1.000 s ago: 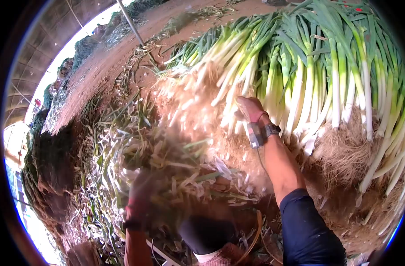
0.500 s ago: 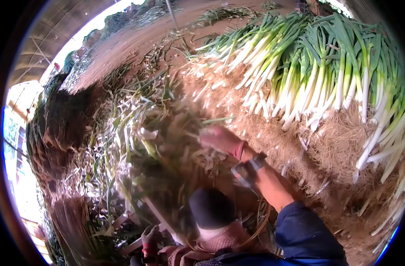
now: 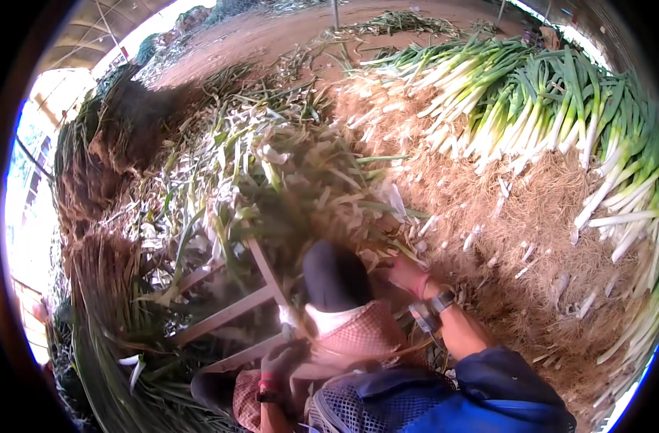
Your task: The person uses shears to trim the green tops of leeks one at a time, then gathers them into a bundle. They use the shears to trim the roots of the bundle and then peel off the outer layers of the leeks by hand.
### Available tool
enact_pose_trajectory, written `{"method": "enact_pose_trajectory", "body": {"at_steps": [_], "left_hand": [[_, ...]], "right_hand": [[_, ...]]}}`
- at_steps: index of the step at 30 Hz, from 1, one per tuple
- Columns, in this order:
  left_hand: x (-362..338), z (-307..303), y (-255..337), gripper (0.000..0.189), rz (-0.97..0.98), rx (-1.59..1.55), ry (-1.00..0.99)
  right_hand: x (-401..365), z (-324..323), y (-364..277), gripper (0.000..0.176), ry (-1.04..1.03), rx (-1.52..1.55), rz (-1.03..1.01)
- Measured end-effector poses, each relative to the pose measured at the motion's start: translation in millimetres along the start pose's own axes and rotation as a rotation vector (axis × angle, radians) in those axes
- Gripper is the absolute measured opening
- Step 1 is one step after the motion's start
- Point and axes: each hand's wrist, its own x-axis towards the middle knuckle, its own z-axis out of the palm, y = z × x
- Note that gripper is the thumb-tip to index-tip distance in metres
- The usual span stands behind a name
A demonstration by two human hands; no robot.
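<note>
Along the upper right of the floor, the long green onions [image 3: 531,119] lie side by side in a wide fan, green tops pointing away from the seated person, white ends nearer. Brown roots [image 3: 539,202] spread in a thick mat below them, with a few pale stalk pieces scattered through it.

The right hand [image 3: 407,277] is low beside the dark-covered knee [image 3: 337,278], well apart from the fanned onions and close to the loose leaf scraps [image 3: 272,155]. Its fingers are partly bent, but they're blurred against the litter, so I can't tell how far open it is or whether it has hold of anything. On that wrist sit 2 dark devices, a strapped watch [image 3: 442,299] and a small box [image 3: 424,317].

The left hand [image 3: 282,359], dark-gloved with a reddish cuff, is down by the lap, next to the slatted frame [image 3: 232,314]. Its fingers look bent; I can't make out how tightly, or what they hold, if anything.

Over on the left, the scraps make a broad, tangled heap above the frame, and dark green bundles [image 3: 106,303] with brown ends stand along the edge.
</note>
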Motion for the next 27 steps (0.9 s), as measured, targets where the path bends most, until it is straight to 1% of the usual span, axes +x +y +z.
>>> {"method": "enact_pose_trajectory", "body": {"at_steps": [1,2,4,6,8,9,10,12,14,15,16,18,20,21,22,23,24,25,26,27], "left_hand": [[-3.0,-5.8,-5.2,0.038,-0.037,0.091,0.030],[0.2,-9.9,-10.3,0.036,-0.023,0.192,0.071],[1.8,-11.6,-13.5,0.037,0.016,-0.074,-0.019],[6.1,-2.0,1.9,0.039,-0.100,0.018,0.091],[0.7,1.9,18.6,0.050,-0.045,-0.011,0.055],[20.9,-19.3,-5.1,0.046,0.046,0.062,0.155],[42.9,-42.3,-26.4,0.043,0.136,0.143,0.239],[51.9,-54.1,-8.6,0.041,0.219,0.219,0.356],[66.0,-83.6,6.1,0.040,0.195,0.122,0.421],[75.3,-102.9,10.9,0.040,0.230,0.095,0.415],[72.4,-99.6,29.1,0.035,0.283,0.003,0.460],[92.2,-129.1,33.7,0.030,0.281,0.113,0.436],[83.3,-125.9,55.6,0.028,0.217,0.132,0.326],[90.5,-130.1,49.3,0.035,0.151,0.258,0.371],[72.9,-107.3,72.1,0.043,0.031,0.458,0.366],[81.5,-108.2,52.8,0.048,-0.003,0.510,0.319],[88.3,-109.4,32.9,0.053,-0.038,0.562,0.273],[78.0,-87.8,50.6,0.057,-0.183,0.699,0.213],[74.7,-78.5,47.5,0.054,-0.212,0.770,0.168],[79.9,-74.0,38.7,0.055,-0.151,0.867,0.159]], "right_hand": [[-4.6,0.8,8.3,0.027,0.023,-0.139,-0.011],[-3.4,1.7,22.8,0.027,0.005,-0.145,-0.005],[6.8,2.0,62.7,0.028,0.066,-0.384,0.045],[5.9,-2.3,69.4,0.026,-0.009,-0.760,-0.254],[17.9,-4.9,83.7,0.023,0.093,-0.697,-0.328],[20.5,-3.0,73.5,0.022,0.087,-0.516,-0.205],[16.1,-0.8,48.4,0.022,0.095,-0.346,-0.072],[-7.2,23.4,-31.7,0.037,0.222,-0.470,-0.236],[-1.6,46.9,-54.9,0.035,0.271,-0.130,-0.390],[-12.3,56.6,-89.4,0.034,0.239,-0.237,-0.327],[-26.0,72.7,-134.5,0.030,0.244,-0.600,-0.319],[-18.9,89.1,-141.2,0.030,0.359,-0.844,-0.615],[-3.4,112.8,-135.9,0.032,0.160,-0.406,-0.598],[-1.4,127.9,-137.5,0.038,0.081,-0.403,-0.457],[4.5,144.6,-146.5,0.042,0.053,-0.762,-0.604],[11.8,163.1,-144.5,0.049,-0.057,-0.792,-0.405],[27.7,179.5,-126.2,0.050,-0.141,-0.801,-0.348],[43.2,197.4,-106.6,0.048,-0.210,-0.900,-0.359],[49.8,216.1,-102.2,0.047,-0.323,-1.025,-0.240],[59.0,236.6,-100.2,0.050,-0.470,-1.142,-0.041]]}}
